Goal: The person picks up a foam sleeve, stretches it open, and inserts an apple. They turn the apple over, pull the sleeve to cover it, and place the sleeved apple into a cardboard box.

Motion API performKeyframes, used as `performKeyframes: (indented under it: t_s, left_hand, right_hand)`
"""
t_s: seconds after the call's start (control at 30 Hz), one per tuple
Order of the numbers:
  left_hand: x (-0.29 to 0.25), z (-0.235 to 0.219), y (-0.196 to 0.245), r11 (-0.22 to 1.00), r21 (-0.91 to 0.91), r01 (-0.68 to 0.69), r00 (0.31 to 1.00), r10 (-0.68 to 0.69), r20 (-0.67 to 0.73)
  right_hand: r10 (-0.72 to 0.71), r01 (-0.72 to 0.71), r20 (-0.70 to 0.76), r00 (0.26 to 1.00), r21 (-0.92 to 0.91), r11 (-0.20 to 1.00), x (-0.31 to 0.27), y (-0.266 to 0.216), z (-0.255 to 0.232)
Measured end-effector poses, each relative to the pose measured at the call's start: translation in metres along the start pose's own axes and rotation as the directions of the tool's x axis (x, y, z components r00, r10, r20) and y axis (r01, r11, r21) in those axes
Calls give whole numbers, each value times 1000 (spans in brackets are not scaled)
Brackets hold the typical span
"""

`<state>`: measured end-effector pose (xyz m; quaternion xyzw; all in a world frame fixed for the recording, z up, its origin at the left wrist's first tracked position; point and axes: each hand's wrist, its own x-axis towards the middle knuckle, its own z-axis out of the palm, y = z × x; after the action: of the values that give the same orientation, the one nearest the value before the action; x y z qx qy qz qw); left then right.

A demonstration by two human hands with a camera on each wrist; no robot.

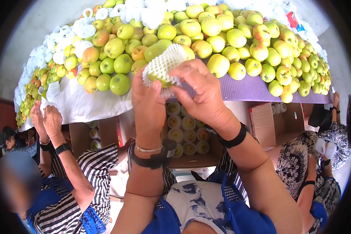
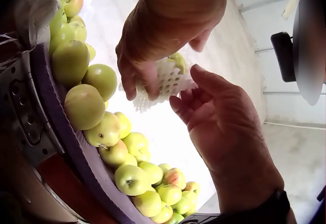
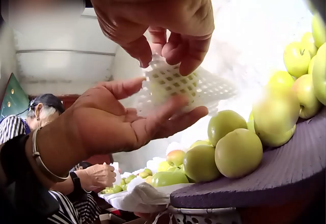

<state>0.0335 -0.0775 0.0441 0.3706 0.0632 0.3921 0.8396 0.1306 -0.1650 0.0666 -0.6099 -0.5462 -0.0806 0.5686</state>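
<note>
In the head view, a yellow-green apple point(image 2: 178, 61) sits inside a white foam net sleeve point(image 1: 168, 59) above the table's near edge. My left hand point(image 1: 149, 99) holds the netted apple from the left, thumb on the near side and fingers beyond. From the right, my right hand point(image 1: 202, 91) pinches the net's edge between thumb and fingers. The right wrist view has the left hand point(image 3: 114, 117) under the apple, while the right hand's fingertips point(image 3: 186, 56) grip the gathered top of the net. Green skin shows through the mesh.
Behind the hands lies a big heap of apples point(image 1: 210, 27), with loose foam nets point(image 1: 84, 29) at its back and left. Purple padding point(image 1: 245, 89) edges the table. Below are cartons point(image 1: 189, 160), the middle one holding netted apples. Other people sit at left and right.
</note>
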Motion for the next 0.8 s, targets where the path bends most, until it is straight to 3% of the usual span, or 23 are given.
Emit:
performKeyframes:
  t_s: [0.03,0.13,0.23,0.27,0.3,0.37,0.47,0.57,0.67,0.77,0.8]
  left_hand:
    - [0,0,0,999,-46,8,999,-7,36]
    - [5,0,0,999,46,-29,996,24,87]
    - [2,0,1,993,108,36,999,-33,-23]
    - [2,0,2,993,102,59,998,-58,-15]
    - [1,2,3,992,97,84,997,-83,-7]
    - [1,0,2,990,87,114,993,-116,22]
    - [1,-1,-2,985,103,138,989,-143,48]
    - [0,1,-2,976,148,157,986,-163,29]
    - [0,1,-3,972,153,179,983,-182,9]
    - [1,0,-5,974,130,187,981,-191,17]
    - [0,-2,-6,975,128,183,982,-187,23]
  right_hand:
    - [-25,24,28,999,13,1000,0,-2,1]
    - [-105,89,148,983,110,990,-3,-4,0]
    - [247,-224,-26,969,339,914,0,-1,-4]
    - [353,-288,-137,925,351,891,-1,8,-5]
    - [491,-397,-152,858,412,820,3,11,-9]
    - [525,-410,-188,830,432,803,7,25,-13]
    - [651,-558,27,759,543,628,7,31,-21]
    - [597,-565,85,798,452,690,2,41,-27]
    - [403,-367,-84,911,277,888,2,41,-28]
    - [503,-398,-16,864,590,702,5,30,-28]
    - [502,-406,6,865,598,691,4,30,-27]
